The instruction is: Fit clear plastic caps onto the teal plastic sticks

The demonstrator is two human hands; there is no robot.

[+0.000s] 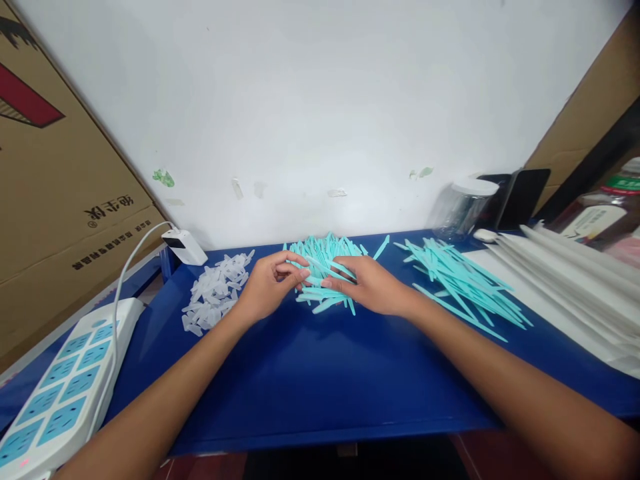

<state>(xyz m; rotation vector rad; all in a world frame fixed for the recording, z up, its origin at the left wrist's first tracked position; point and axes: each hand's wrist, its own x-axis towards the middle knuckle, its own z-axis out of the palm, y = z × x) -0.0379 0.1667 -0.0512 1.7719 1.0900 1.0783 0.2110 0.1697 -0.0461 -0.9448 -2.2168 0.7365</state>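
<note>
My right hand (373, 283) is closed on a slim turquoise eyebrow razor (327, 269), held between thumb and fingers with its end pointing left. My left hand (273, 283) is pinched close to that end; whatever sits between its fingertips is too small to make out. Behind and below both hands spreads a pile of turquoise razors (327, 248), partly hidden by my fingers. Left of my left hand lies a heap of small translucent plastic caps (215, 293). A second group of turquoise razors (463, 280) lies to the right of my right hand.
A white power strip (80, 373) and a white charger (184, 247) with a cable stand at the left. Along the right are white packets (575, 287), a lidded clear jar (465, 210) and a dark phone (523, 199). A white wall (320, 120) rises behind the blue table (320, 387).
</note>
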